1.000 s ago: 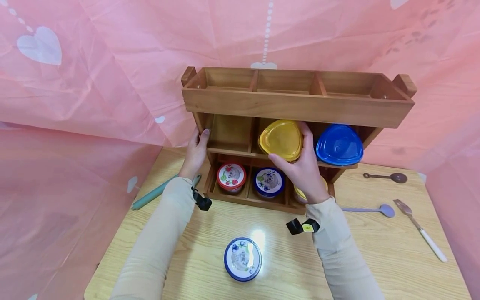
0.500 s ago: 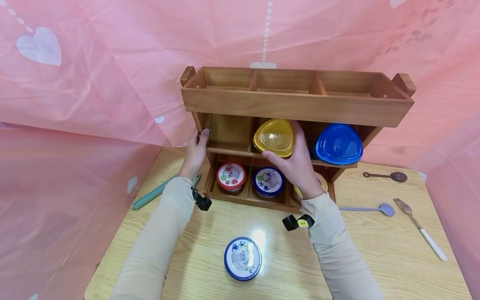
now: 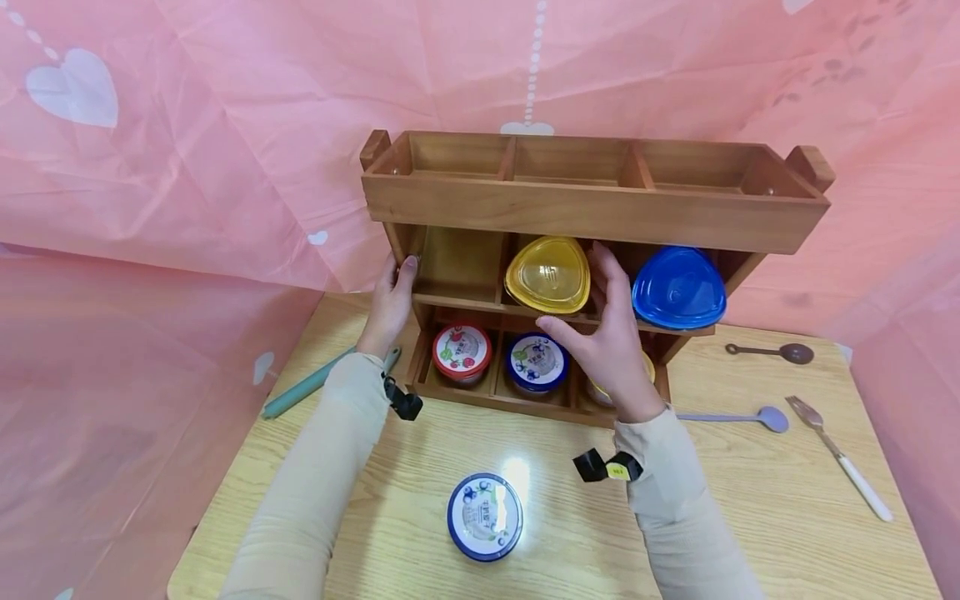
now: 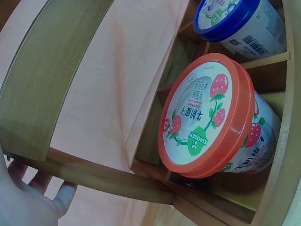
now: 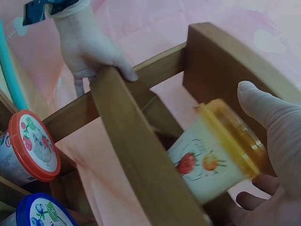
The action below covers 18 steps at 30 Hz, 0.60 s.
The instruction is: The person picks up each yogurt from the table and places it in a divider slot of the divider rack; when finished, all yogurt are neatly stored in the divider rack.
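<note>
- Wooden rack (image 3: 592, 208) on the desk (image 3: 750, 500); its right lower cubby is hidden behind your wrist.
- Your left hand (image 3: 390, 304) grips the rack's left side post, fingers curled round it; fingertips mostly hidden.
- Your right hand (image 3: 607, 333) is spread loose around the yellow-lidded tub (image 3: 547, 275) in the middle shelf's centre cubby; whether it touches is unclear.
- Blue-lidded tub (image 3: 678, 287) just beside, top edge cut off by the upper tray.
</note>
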Available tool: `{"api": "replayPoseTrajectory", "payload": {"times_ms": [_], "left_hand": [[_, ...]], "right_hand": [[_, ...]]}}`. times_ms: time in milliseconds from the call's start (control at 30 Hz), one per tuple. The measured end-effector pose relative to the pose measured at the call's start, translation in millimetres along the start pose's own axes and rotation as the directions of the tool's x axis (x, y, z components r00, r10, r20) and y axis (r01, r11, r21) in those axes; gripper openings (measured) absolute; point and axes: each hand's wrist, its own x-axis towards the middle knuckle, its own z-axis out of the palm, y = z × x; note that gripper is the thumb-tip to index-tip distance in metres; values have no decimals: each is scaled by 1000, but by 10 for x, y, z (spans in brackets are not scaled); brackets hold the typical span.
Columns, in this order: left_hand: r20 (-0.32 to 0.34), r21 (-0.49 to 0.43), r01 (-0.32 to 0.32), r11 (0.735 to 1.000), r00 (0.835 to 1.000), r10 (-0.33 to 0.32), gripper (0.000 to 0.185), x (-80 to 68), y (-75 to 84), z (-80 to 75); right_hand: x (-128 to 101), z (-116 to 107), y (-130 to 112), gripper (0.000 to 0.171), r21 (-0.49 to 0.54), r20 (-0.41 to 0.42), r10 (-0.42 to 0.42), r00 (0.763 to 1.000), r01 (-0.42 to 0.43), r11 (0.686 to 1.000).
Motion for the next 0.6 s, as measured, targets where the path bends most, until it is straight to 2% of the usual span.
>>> {"api": "replayPoseTrajectory", "payload": {"times_ms": [267,500,600], "left_hand": [[-6,-8,-12,1000,1000,12,47,5,16,6],[-1,-2,-5,1000,1000,5,48,13,4,5],[-4,-20,-17,1000,1000,17,49,78,-130,8]], "right_hand": [[-294,-73,-133,98,-37,-23,-48,999,47,998],[-565,-116,-213,100,-42,33,-95,995,96,994],[-681,-113,-166,102,-38,89,-138,986,142,989]]}}
